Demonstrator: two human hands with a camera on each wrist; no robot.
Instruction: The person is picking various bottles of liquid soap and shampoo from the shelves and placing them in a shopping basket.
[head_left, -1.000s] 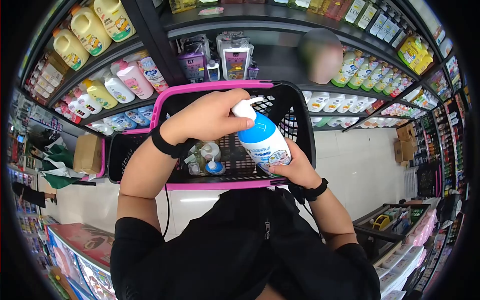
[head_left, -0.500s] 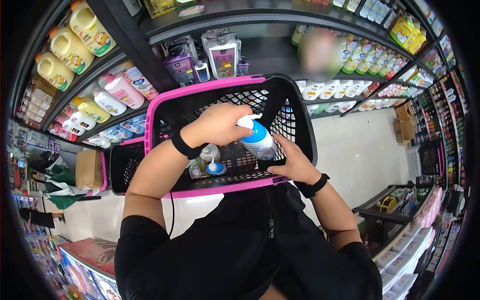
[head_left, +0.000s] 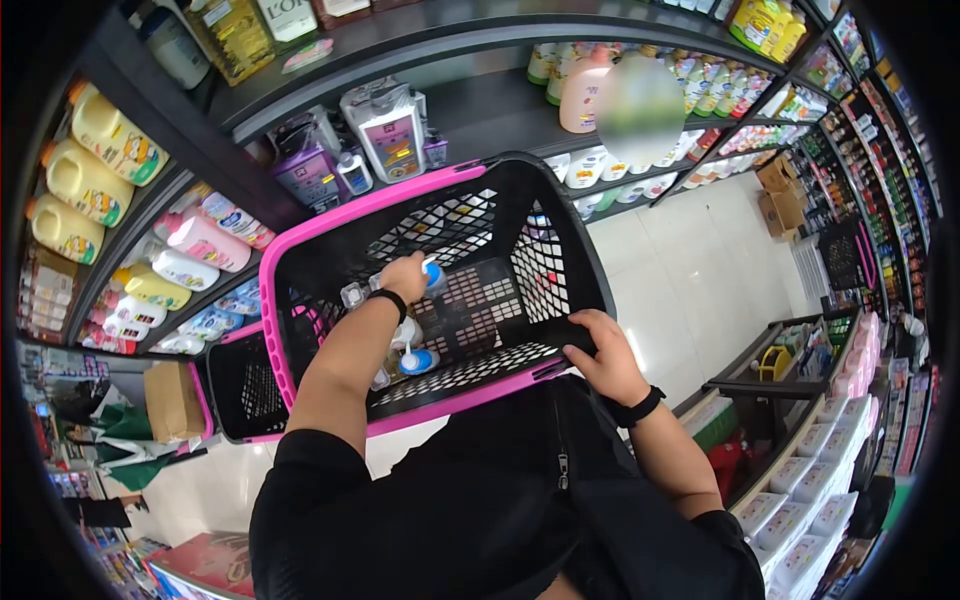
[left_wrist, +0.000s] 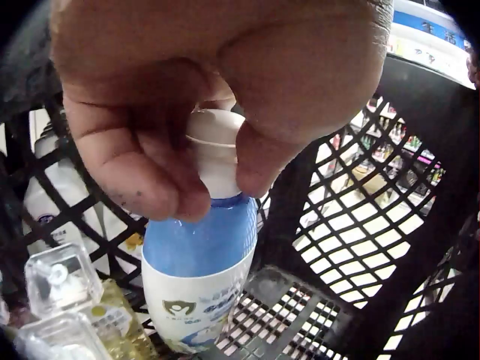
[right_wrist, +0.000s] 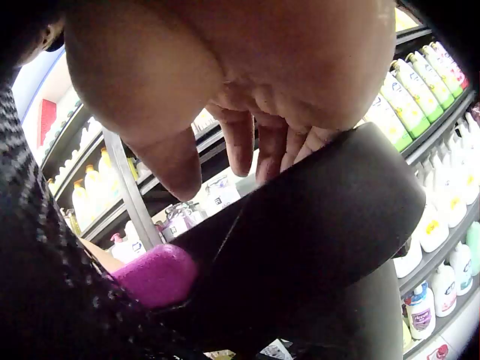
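Deep inside a black basket with a pink rim (head_left: 370, 204), my left hand (head_left: 405, 276) holds a white and blue pump bottle (head_left: 434, 277). The left wrist view shows thumb and fingers (left_wrist: 154, 176) pinching the white neck, with the bottle (left_wrist: 199, 259) upright beside clear-capped containers (left_wrist: 64, 281). Another blue-topped pump bottle (head_left: 418, 362) lies nearer the basket's front side. My right hand (head_left: 610, 362) rests at the basket's right front corner. From the right wrist, the fingers of this hand (right_wrist: 225, 142) look extended over the black edge (right_wrist: 300, 210), thumb apart.
Shelves of bottles (head_left: 95, 180) rise behind and left of the basket. A second black basket (head_left: 240, 395) and a cardboard box (head_left: 172, 400) stand at the left. Pale floor (head_left: 690, 270) extends on the right, with stacked white packs (head_left: 810, 470) at lower right.
My left hand has lowered the pump bottle into the basket, toward the left. My right hand has come off the bottle and moved to the basket's corner. The head view has shifted.
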